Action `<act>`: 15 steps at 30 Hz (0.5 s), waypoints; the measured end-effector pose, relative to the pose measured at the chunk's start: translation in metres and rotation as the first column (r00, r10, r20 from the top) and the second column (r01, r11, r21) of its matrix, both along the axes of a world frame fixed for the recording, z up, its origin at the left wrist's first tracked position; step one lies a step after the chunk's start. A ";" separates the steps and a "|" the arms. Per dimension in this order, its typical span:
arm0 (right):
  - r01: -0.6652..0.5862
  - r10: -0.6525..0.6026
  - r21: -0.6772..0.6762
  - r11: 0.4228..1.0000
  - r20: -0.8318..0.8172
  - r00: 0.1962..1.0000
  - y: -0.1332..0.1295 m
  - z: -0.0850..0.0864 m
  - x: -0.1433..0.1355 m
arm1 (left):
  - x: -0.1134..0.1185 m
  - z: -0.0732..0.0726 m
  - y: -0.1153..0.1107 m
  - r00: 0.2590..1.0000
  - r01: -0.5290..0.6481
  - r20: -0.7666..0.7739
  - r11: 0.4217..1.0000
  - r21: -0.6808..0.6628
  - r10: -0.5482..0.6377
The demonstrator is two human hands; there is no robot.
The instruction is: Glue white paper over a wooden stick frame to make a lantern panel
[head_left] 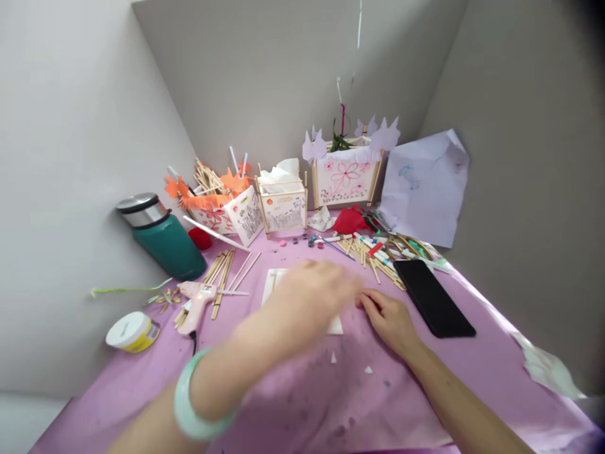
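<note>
My left hand (pixel 314 296), smeared by motion, passes over a white card (pixel 336 326) on the table and hides most of it. A pale green bangle (pixel 186 397) circles that wrist. What the left fingers do is too blurred to tell. Just right of the card, my right hand (pixel 390 321) rests low on the table with its fingers curled and thumb and forefinger together; anything between them is hidden. A black phone (pixel 433 297) lies to the right of that hand. Small white paper scraps (pixel 333 357) lie in front of the card.
At left are a pink glue gun (pixel 199 304), wooden sticks (pixel 223 284), a white-lidded tub (pixel 132 331) and a leaning green bottle (pixel 167 243). Decorated boxes (pixel 286 211) line the back. Markers (pixel 373 247), more sticks (pixel 378 268) and gold-handled scissors (pixel 406 243) lie at right on the purple tablecloth (pixel 293 410).
</note>
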State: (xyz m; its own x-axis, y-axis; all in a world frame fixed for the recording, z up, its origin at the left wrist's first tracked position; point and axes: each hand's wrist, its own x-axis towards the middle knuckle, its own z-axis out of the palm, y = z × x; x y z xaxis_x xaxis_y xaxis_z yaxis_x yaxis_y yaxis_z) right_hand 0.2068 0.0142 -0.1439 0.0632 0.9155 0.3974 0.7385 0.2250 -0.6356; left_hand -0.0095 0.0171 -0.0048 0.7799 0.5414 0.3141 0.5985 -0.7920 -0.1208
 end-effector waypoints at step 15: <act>0.191 0.042 -0.333 0.923 0.582 0.812 -0.006 0.046 -0.072 | -0.071 -0.078 0.122 0.796 -0.595 -0.149 0.710 -0.377 0.587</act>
State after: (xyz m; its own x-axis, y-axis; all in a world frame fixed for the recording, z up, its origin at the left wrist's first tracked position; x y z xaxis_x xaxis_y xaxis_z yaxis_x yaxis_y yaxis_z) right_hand 0.1345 0.0079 -0.0975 0.0072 0.9996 0.0271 0.9932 -0.0039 -0.1166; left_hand -0.0806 0.1389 -0.0824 0.2624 0.9644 -0.0334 0.9611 -0.2581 0.0985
